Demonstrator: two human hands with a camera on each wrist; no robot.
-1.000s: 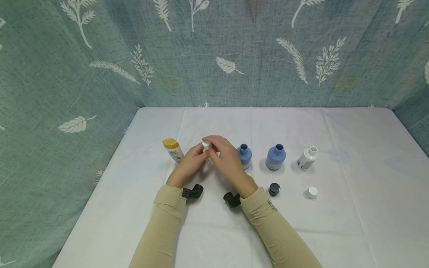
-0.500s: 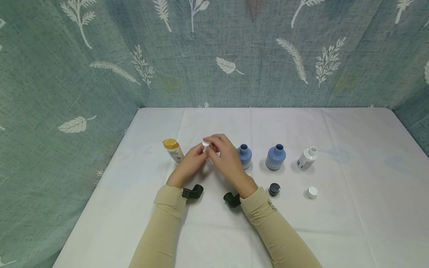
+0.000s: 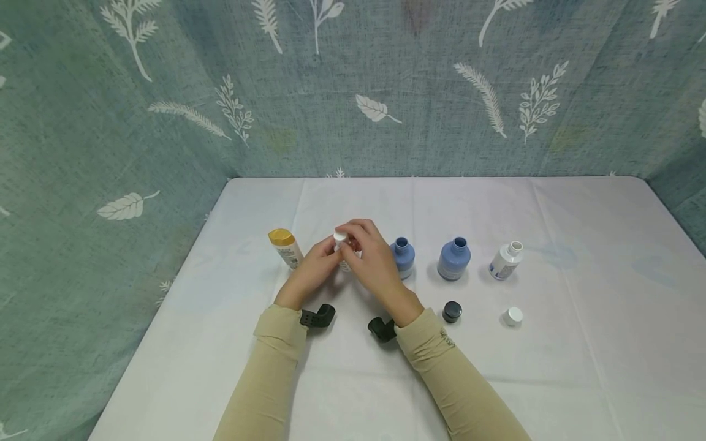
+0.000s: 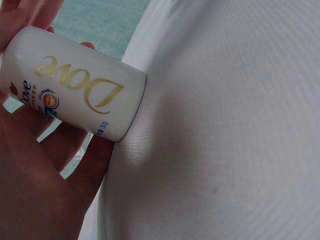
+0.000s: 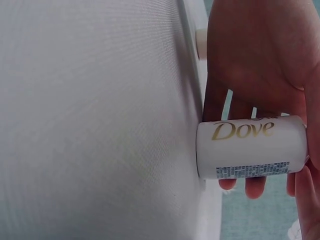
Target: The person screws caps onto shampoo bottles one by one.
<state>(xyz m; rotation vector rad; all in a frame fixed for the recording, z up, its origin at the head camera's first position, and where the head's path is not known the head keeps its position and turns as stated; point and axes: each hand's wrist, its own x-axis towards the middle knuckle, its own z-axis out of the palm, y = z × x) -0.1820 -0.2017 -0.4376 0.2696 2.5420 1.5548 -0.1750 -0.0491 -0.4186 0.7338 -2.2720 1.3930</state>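
In the head view a small white bottle stands upright between both hands, mostly hidden, its white cap (image 3: 341,236) showing at the top. The wrist views show its white body (image 4: 75,82) with gold "Dove" lettering and the base down on the white cloth. My left hand (image 3: 312,271) holds the bottle by its body, fingers curved around it. The right hand (image 3: 374,262) has thumb and fingers at the cap, pinching it. Close to the right hand stands a blue bottle (image 3: 404,260) with an uncovered neck.
Left of the hands leans a white bottle with a yellow cap (image 3: 285,248). Toward the right are another uncapped blue bottle (image 3: 454,260) and an uncapped white bottle (image 3: 504,262). A black cap (image 3: 451,312) and a loose white cap (image 3: 512,316) lie in front of them.
The right hand's fingers have shifted slightly around the cap. The left hand, the bottle and the other things stay where they were.
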